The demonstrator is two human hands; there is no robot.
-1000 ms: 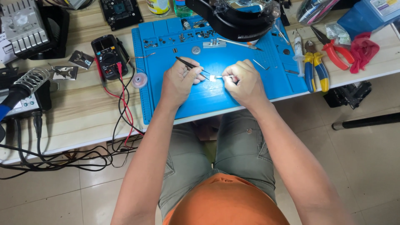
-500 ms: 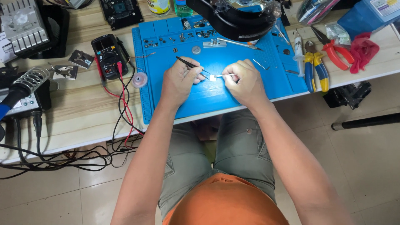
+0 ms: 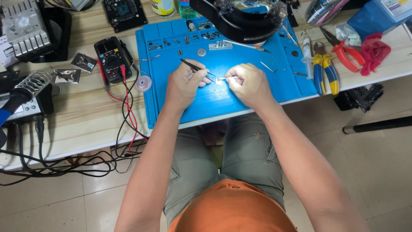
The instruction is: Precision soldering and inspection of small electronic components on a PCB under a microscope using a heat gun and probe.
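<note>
A blue work mat lies on the wooden bench. My left hand rests on the mat and grips black tweezers, their tips pointing at a small white part. My right hand sits just right of it, fingers curled, pinching that small white part at its left edge. The two hands nearly meet over the middle of the mat.
A black multimeter with red and black leads lies left of the mat, with a solder reel beside it. A soldering stand is at far left. Pliers, red cutters and a black magnifier lamp lie right and behind.
</note>
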